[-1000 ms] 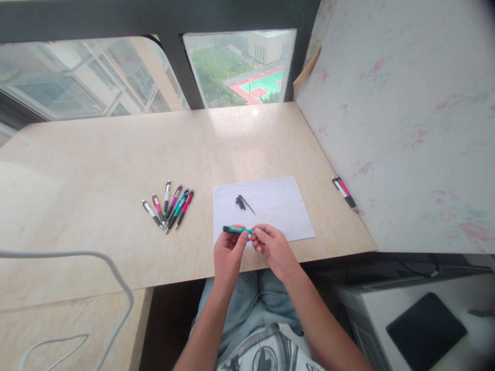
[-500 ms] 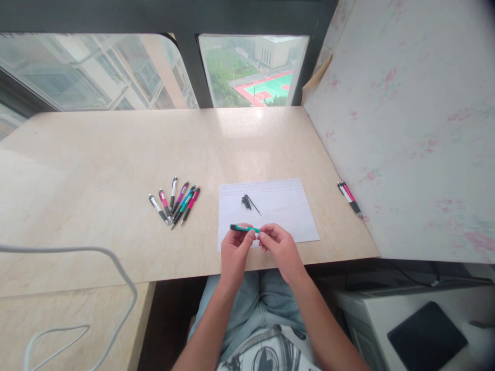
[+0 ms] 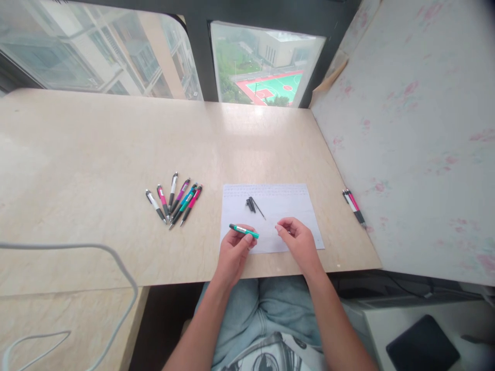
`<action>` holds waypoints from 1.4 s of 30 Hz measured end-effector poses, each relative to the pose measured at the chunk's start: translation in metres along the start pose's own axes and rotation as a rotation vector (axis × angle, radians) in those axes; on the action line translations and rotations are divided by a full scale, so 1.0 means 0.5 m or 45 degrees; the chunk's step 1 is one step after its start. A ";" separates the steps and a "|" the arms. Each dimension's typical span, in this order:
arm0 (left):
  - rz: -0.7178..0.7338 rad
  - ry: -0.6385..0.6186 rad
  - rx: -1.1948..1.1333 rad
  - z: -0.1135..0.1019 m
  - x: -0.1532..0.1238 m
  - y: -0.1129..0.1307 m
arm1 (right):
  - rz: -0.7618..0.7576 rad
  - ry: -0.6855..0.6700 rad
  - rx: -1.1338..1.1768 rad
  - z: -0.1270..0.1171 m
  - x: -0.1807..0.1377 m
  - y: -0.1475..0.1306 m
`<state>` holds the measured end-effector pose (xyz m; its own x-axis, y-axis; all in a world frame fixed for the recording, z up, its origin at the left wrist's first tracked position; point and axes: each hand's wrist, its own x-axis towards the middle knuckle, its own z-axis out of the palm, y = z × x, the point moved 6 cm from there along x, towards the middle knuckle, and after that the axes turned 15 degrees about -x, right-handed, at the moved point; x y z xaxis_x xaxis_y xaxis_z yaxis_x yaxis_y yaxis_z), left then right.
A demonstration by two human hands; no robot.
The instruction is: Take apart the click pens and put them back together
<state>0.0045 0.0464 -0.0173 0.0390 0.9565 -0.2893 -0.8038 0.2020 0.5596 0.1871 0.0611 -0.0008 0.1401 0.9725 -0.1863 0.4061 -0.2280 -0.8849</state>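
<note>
My left hand (image 3: 234, 253) grips a green pen barrel (image 3: 244, 231) with a black end, held slantwise over the near part of a white sheet of paper (image 3: 282, 206). To its right, my right hand (image 3: 297, 238) is apart from the barrel, thumb and fingertips pinched together; anything between them is too small to make out. On the paper beyond both hands lie black pen parts (image 3: 251, 205) and a thin dark refill (image 3: 259, 208). Faint rows of writing run along the sheet's far edge.
Several pens (image 3: 181, 203) in white, pink, purple, blue and green lie fanned out left of the paper. Two more pens (image 3: 353, 207) rest by the papered wall (image 3: 417, 139) on the right. A grey cable (image 3: 112, 252) loops at the lower left. Windows stand behind the desk (image 3: 116, 149).
My right hand has moved away to the right from the green barrel, which stays in my left hand, tilted a little more. The view has shifted slightly.
</note>
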 end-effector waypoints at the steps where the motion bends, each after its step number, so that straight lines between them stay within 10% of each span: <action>1: -0.010 -0.006 -0.020 0.000 0.000 0.000 | -0.008 0.008 -0.010 -0.001 0.007 0.000; 24: -0.052 0.048 -0.122 -0.003 -0.001 -0.003 | -0.455 0.153 -0.976 0.052 0.118 -0.085; 42: -0.081 0.083 -0.119 0.009 -0.005 0.005 | -0.388 0.122 -0.917 0.052 0.118 -0.092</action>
<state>0.0052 0.0454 -0.0117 0.0554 0.9259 -0.3738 -0.8527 0.2386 0.4647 0.1531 0.1304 0.0177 -0.0075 0.9962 0.0863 0.9197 0.0408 -0.3904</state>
